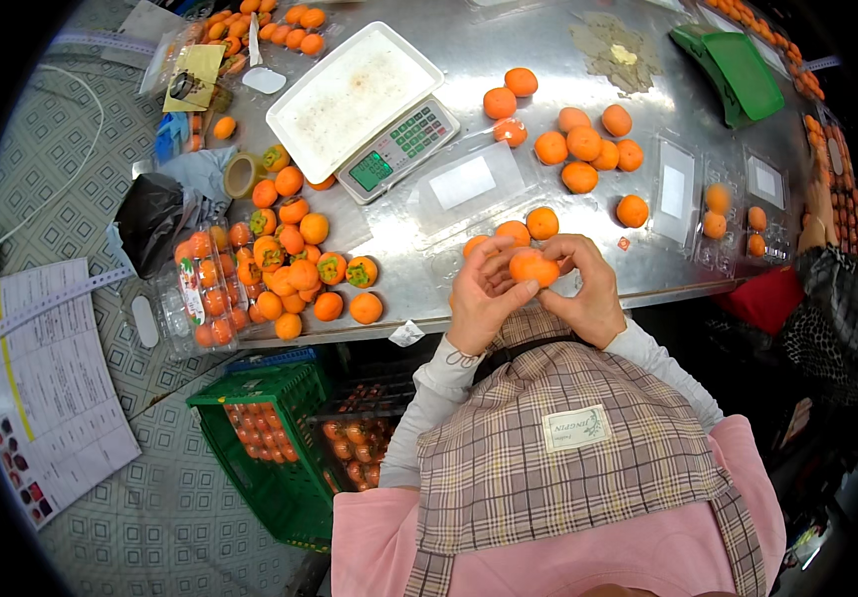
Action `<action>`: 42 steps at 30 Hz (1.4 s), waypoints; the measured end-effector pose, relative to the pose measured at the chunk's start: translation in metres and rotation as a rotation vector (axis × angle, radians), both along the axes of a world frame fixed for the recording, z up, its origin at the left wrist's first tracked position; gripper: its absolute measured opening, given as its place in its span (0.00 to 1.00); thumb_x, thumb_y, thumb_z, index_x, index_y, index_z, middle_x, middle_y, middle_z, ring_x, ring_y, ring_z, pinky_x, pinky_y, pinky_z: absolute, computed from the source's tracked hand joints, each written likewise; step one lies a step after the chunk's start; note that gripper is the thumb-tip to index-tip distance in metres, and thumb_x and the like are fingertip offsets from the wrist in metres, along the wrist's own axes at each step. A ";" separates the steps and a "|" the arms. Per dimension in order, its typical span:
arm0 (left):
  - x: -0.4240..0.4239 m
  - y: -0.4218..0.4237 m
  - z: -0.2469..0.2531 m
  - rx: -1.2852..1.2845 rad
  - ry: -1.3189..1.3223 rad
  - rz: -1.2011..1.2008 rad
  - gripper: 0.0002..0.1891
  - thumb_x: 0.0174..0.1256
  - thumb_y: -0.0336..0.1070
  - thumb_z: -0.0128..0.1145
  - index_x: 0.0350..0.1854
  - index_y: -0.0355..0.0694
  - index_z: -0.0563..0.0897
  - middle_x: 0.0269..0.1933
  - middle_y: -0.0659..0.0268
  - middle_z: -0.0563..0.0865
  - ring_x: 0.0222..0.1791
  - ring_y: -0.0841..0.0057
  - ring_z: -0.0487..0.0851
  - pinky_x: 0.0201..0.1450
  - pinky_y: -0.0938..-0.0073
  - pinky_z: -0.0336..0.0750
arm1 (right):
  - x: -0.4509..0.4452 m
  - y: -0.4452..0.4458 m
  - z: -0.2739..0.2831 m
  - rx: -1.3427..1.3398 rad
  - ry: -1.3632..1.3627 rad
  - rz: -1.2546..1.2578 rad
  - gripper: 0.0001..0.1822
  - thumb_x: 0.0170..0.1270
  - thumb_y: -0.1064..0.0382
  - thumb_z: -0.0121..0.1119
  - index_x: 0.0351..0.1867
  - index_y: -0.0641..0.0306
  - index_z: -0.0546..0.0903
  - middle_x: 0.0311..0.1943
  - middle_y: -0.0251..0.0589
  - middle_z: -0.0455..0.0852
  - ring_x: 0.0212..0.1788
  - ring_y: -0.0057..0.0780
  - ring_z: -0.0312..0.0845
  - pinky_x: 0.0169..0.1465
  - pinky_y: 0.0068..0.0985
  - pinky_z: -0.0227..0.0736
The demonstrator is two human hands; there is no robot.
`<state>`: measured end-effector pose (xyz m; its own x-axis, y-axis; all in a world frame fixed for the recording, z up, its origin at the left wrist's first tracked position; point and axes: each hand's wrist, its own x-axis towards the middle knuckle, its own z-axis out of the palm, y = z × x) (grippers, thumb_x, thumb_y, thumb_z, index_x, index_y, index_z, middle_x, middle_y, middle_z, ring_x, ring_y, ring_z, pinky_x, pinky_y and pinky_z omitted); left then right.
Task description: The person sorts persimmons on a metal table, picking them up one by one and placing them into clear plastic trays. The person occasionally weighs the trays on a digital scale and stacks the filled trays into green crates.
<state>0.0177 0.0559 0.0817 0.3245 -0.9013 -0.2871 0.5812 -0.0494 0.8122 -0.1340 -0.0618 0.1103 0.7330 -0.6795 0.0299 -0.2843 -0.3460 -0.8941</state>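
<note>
An orange persimmon (535, 269) is held up over the table's near edge between my two hands. My left hand (480, 302) has its thumb against the near side of the fruit and its fingers curled behind. From the other side, my right hand (592, 291) curves around the same fruit, fingertips at its edge. Just beyond my hands, persimmons (542, 223) sit in a clear plastic tray (444, 265), partly hidden by my left hand. Loose persimmons (584, 143) lie farther out, mostly with no green calyx showing.
A digital scale (399, 153) with a white pan (358, 97) stands ahead. Piled persimmons (302, 276) and filled clear packs (209, 291) lie left, near a tape roll (242, 176). Green crate (265, 448) below. Right: clear trays (674, 190), green scoop (735, 71), another person's arm (817, 216).
</note>
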 end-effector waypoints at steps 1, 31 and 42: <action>0.000 0.002 -0.001 -0.016 -0.011 -0.001 0.37 0.63 0.27 0.73 0.73 0.34 0.68 0.67 0.54 0.81 0.66 0.68 0.81 0.70 0.67 0.77 | 0.000 -0.001 -0.001 -0.027 -0.002 0.032 0.27 0.51 0.71 0.71 0.55 0.61 0.79 0.52 0.41 0.82 0.51 0.34 0.81 0.54 0.29 0.80; 0.053 0.050 -0.065 0.233 -1.214 0.010 0.39 0.48 0.22 0.70 0.69 0.41 0.78 0.63 0.55 0.83 0.64 0.53 0.77 0.69 0.59 0.72 | -0.003 -0.007 -0.032 0.689 0.039 -0.023 0.23 0.65 0.69 0.62 0.63 0.63 0.79 0.54 0.32 0.83 0.53 0.20 0.76 0.60 0.22 0.73; 0.072 0.050 -0.080 0.235 -1.266 -0.189 0.37 0.48 0.16 0.65 0.67 0.42 0.79 0.65 0.57 0.82 0.67 0.53 0.75 0.73 0.59 0.71 | -0.009 -0.009 -0.033 0.739 -0.011 -0.015 0.24 0.68 0.71 0.62 0.65 0.65 0.76 0.56 0.37 0.84 0.56 0.22 0.76 0.64 0.24 0.70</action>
